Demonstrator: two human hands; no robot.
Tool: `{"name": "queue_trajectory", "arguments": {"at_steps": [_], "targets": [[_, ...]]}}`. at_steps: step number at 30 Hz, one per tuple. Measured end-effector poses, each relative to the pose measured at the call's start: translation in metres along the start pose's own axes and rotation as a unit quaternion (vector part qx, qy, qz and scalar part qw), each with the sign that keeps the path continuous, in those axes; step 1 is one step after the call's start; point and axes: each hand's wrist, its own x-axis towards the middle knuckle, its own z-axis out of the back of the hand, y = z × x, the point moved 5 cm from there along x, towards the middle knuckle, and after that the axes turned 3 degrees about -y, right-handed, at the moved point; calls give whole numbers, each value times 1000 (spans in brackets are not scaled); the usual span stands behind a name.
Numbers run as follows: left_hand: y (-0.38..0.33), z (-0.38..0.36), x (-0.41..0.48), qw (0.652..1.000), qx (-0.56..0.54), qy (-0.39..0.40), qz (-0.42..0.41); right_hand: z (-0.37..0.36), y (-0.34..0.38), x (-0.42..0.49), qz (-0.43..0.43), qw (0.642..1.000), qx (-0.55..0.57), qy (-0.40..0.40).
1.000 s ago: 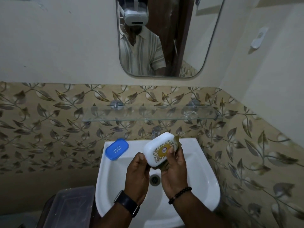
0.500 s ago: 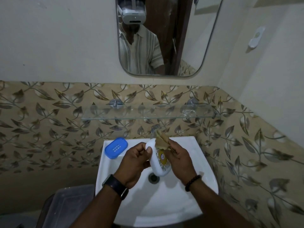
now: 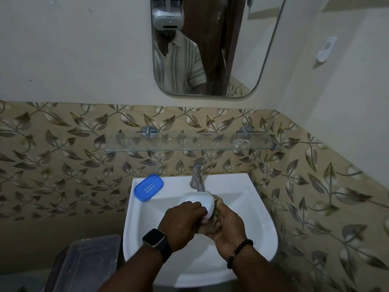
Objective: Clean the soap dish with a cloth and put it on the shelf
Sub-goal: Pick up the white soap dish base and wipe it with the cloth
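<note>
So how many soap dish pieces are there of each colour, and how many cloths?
White soap dish pieces: 1, the white piece held over the sink by the left hand.
Blue soap dish pieces: 1, the blue piece lying on the sink's back left corner.
Brown cloths: 1, the cloth in the right hand.
Total: 3

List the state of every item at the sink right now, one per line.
white soap dish: held over the basin, hollow side up.
cloth: bunched under the dish.
left hand: gripping the dish.
right hand: holding the cloth.
blue lid: resting on the sink rim.
glass shelf: bare.
tap: no water visible.
</note>
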Motion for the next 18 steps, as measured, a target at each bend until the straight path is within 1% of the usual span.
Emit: {"name": "queue_trajectory", "arguments": {"at_steps": [1, 2, 3, 4, 5, 6, 8, 10, 12, 14, 15, 16, 17, 18], "targets": [[1, -2, 0, 999, 32, 24, -14, 0, 3, -1, 7, 1000, -11, 7], [1, -2, 0, 998, 48, 39, -28, 1, 6, -1, 34, 998, -48, 10], [-1, -1, 1, 996, 64, 48, -45, 3, 9, 0, 77, 991, -114, 1], [-4, -2, 1, 992, 90, 43, -75, 4, 12, 0, 123, 975, -186, -15], [-7, -3, 0, 988, 114, 25, -104, 7, 14, 1, 158, 955, -249, -31], [-9, -2, -2, 984, 132, 3, -120, 9, 14, 2, 176, 940, -289, -40], [-4, -3, -9, 980, 155, -46, -114, 16, 14, 5, 182, 927, -321, -64], [9, -2, -20, 984, 125, -119, -51, 26, 13, 11, 172, 926, -323, -94], [23, -2, -32, 976, 98, -187, 44, 36, 12, 17, 163, 923, -330, -115], [37, -6, -43, 964, 33, -213, 154, 45, 9, 23, 161, 913, -349, -134], [44, -12, -47, 951, -42, -211, 222, 49, 9, 26, 161, 909, -358, -141], [52, -18, -51, 922, -142, -197, 302, 52, 7, 30, 159, 906, -364, -148], [57, -25, -54, 873, -254, -175, 378, 54, 4, 32, 155, 905, -367, -153], [58, -34, -57, 812, -366, -142, 432, 56, 0, 34, 151, 904, -368, -158]]}}
